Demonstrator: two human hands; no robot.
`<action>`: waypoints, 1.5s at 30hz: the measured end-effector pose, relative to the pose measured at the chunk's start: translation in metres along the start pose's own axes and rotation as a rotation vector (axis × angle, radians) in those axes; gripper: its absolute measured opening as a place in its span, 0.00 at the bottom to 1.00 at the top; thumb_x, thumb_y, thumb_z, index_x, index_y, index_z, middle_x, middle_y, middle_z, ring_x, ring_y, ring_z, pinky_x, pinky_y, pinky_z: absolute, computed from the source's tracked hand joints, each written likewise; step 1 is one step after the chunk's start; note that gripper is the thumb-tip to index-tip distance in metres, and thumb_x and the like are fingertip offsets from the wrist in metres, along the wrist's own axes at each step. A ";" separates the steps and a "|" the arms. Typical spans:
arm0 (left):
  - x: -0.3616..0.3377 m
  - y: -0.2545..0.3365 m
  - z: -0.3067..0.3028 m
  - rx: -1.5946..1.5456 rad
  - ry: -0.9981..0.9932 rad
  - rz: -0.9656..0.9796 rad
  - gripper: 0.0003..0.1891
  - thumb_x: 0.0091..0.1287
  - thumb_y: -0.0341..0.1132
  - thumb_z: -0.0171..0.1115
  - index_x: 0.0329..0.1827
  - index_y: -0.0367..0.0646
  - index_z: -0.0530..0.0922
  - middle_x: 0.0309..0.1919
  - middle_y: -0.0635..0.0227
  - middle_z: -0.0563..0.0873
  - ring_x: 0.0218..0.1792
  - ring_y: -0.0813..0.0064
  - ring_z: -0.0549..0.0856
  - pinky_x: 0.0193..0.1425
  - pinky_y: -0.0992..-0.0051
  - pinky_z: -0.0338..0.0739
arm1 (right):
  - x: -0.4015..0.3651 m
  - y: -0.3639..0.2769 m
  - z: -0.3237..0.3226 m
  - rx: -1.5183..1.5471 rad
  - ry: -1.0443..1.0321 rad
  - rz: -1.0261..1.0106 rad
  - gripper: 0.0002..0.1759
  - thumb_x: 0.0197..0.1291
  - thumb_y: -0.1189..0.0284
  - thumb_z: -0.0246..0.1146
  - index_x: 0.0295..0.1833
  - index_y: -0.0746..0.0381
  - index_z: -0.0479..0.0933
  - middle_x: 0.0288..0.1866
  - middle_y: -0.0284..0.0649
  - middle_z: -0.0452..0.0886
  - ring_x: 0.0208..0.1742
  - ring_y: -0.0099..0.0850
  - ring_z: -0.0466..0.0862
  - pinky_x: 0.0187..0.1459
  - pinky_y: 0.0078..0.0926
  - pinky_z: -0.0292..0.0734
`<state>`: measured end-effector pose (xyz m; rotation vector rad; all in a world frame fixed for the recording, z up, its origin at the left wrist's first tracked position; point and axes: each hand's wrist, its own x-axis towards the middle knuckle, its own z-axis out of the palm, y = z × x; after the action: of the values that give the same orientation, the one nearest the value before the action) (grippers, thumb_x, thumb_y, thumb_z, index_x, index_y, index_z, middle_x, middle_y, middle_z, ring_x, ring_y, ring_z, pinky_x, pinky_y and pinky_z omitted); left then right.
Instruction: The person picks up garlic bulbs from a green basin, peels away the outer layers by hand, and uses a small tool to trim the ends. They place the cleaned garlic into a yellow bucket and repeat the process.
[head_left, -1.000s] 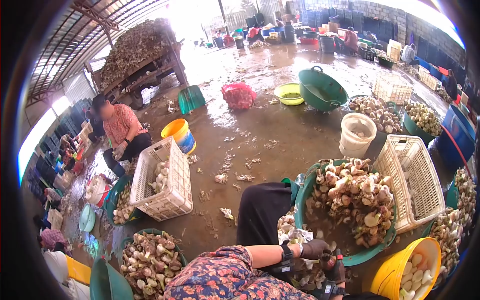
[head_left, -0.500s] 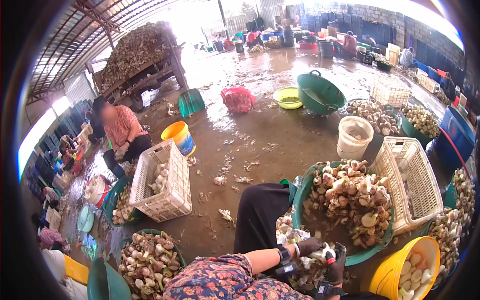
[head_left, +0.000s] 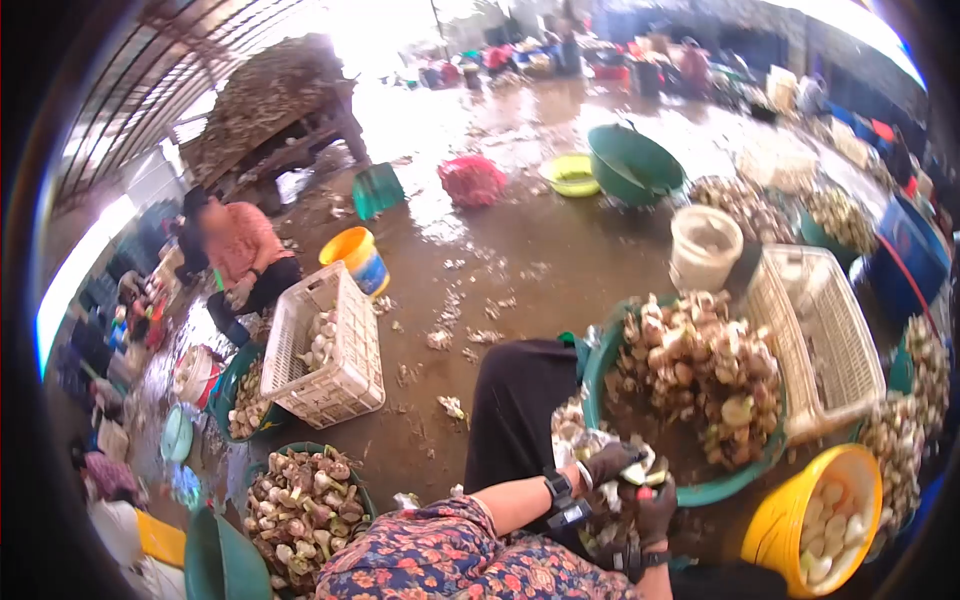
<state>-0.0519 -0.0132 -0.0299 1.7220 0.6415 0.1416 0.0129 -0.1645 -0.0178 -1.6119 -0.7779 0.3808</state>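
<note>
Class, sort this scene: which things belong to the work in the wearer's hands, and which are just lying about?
In use: left hand, right hand, pale bulb held between them, green basin of unpeeled bulbs, yellow bucket of white ones.
Lying about: red sack, orange bucket, tilted green tub, floor scraps.

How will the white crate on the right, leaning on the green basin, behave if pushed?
The white crate looks stiff and probably light, being open lattice. It stands tilted against the green basin, so it may tip or slide on the wet floor.
</note>
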 end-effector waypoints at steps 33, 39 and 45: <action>0.081 -0.007 0.049 0.772 -0.142 0.137 0.39 0.48 0.54 0.69 0.58 0.37 0.69 0.52 0.50 0.78 0.50 0.51 0.79 0.54 0.62 0.74 | 0.024 0.016 -0.068 0.696 0.876 0.723 0.16 0.58 0.58 0.60 0.40 0.59 0.78 0.26 0.32 0.77 0.26 0.23 0.77 0.26 0.20 0.70; 0.141 -0.048 0.107 0.653 -0.276 -0.006 0.48 0.42 0.58 0.70 0.63 0.37 0.63 0.51 0.46 0.78 0.51 0.48 0.78 0.55 0.61 0.73 | 0.026 0.026 -0.065 0.736 0.783 0.781 0.14 0.60 0.64 0.59 0.45 0.61 0.76 0.29 0.32 0.76 0.27 0.23 0.77 0.28 0.19 0.72; 0.171 -0.069 0.135 0.452 -0.415 0.056 0.27 0.53 0.48 0.63 0.50 0.36 0.76 0.47 0.51 0.81 0.49 0.52 0.80 0.55 0.64 0.74 | 0.032 0.038 -0.056 0.659 0.700 0.850 0.12 0.62 0.62 0.57 0.44 0.58 0.77 0.29 0.31 0.78 0.26 0.22 0.77 0.28 0.18 0.72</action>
<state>0.1259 -0.0392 -0.1720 2.1207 0.3293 -0.3402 0.0824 -0.1858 -0.0373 -1.2229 0.5617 0.5462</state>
